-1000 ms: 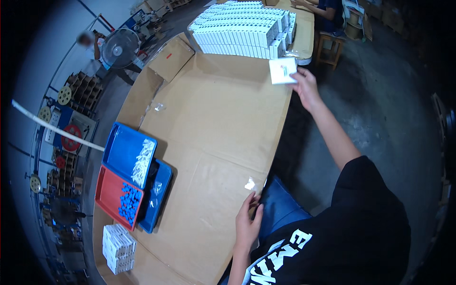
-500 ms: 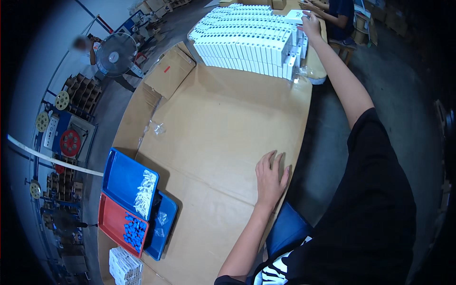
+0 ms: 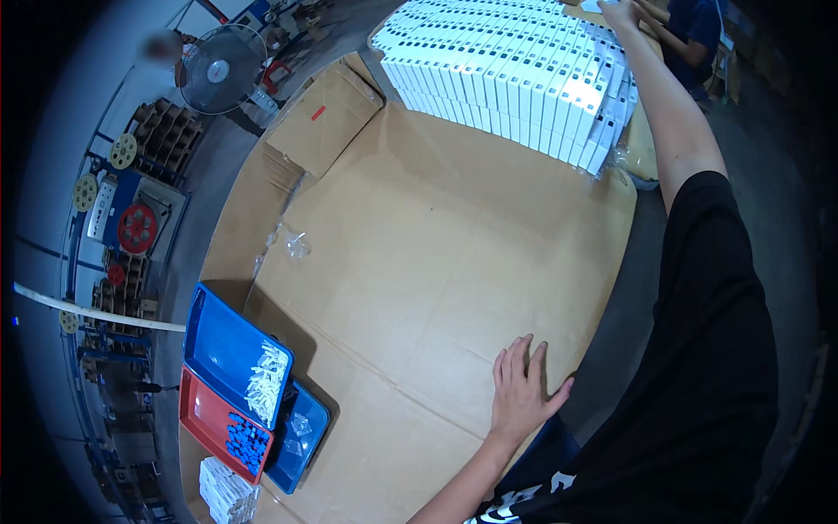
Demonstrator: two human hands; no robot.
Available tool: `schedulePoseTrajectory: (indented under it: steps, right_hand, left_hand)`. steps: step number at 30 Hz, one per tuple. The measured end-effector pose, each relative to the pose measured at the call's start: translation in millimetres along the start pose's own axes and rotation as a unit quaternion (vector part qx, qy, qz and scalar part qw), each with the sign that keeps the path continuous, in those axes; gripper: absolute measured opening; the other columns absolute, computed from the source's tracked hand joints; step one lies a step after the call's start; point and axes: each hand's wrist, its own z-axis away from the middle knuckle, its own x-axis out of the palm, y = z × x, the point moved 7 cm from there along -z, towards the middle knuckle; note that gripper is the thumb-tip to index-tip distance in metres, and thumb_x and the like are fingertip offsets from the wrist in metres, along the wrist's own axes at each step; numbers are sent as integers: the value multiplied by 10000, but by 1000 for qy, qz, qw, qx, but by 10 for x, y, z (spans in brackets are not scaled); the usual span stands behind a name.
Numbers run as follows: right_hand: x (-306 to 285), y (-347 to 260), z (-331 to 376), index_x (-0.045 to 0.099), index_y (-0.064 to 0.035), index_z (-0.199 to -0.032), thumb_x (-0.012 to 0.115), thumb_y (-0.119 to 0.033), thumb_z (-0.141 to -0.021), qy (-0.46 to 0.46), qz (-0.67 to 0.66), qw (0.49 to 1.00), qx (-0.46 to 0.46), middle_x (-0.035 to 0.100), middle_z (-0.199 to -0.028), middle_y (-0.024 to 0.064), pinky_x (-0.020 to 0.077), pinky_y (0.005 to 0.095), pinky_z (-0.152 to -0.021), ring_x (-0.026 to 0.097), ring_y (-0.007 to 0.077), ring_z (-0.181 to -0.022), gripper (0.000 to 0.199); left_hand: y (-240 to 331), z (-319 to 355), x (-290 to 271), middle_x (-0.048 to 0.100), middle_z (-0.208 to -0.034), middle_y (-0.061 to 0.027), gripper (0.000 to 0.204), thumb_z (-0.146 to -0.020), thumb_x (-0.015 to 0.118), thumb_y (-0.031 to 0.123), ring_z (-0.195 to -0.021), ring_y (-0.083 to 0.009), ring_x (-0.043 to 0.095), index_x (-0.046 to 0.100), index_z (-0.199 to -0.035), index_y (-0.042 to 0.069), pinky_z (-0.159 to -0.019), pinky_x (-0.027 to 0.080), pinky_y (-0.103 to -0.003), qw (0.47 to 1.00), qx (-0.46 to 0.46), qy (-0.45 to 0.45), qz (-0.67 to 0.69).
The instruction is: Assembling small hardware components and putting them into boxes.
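My left hand (image 3: 522, 395) lies on the brown cardboard table surface (image 3: 419, 262) near its right edge, fingers spread and holding nothing. At the upper edge of the picture, my right hand (image 3: 621, 14) reaches out past the stack with its arm stretched. Its fingers are at a flat white box (image 3: 592, 5), which they seem to grip; the picture's edge cuts off most of the box. Just left of my right forearm stand long rows of upright white boxes (image 3: 497, 79), packed tightly in layers.
At the left are a blue tray (image 3: 223, 336) of white pieces, a red tray (image 3: 202, 417) of blue pieces and a lower blue tray (image 3: 307, 441) with clear bags. White packets (image 3: 227, 491) lie below. A co-worker (image 3: 690, 39) sits at far right. A fan (image 3: 223, 70) stands beyond.
My right hand has moved farther away with the flat white box, toward the upper edge. The view has shifted, so the table and stack appear changed in place. My left hand stays on the table.
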Motion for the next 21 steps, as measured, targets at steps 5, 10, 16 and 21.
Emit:
schedulePoseTrajectory:
  steps: [5,10,16,21]
  right_hand:
    - [-221,-361,-738,557,-83,-1359,656,-103,-888,59,125,988,-62,659,-1124,205,496,465,-913,636,351,-1036,481]
    - [58,-471,-616,720,-23,-1069,654,-129,-870,78,367,906,-199,706,-1023,238,530,472,-839,677,366,-967,235]
    - [484,-439,-330,744,1,-878,652,-160,-861,-114,305,942,-78,738,-877,241,555,487,-691,719,363,-794,186]
    - [-482,-917,-770,734,1,-941,645,-170,-884,-81,357,924,-110,736,-940,222,547,464,-741,717,339,-846,202]
  left_hand:
    - [172,-10,-37,453,-1465,-233,726,-852,783,466,-1402,-398,422,546,-1381,28,-1172,301,-566,999,12,-19,43]
    - [117,-32,5,451,-1478,-222,728,-845,793,448,-1414,-396,414,541,-1396,44,-1181,292,-563,998,-4,-45,42]
    - [42,-29,-6,462,-1483,-201,750,-812,822,452,-1405,-369,438,552,-1393,62,-1180,298,-553,997,-24,-66,16]
    - [283,-140,152,479,-1482,-188,734,-810,812,491,-1394,-346,461,578,-1379,90,-1166,313,-546,994,32,-78,71]
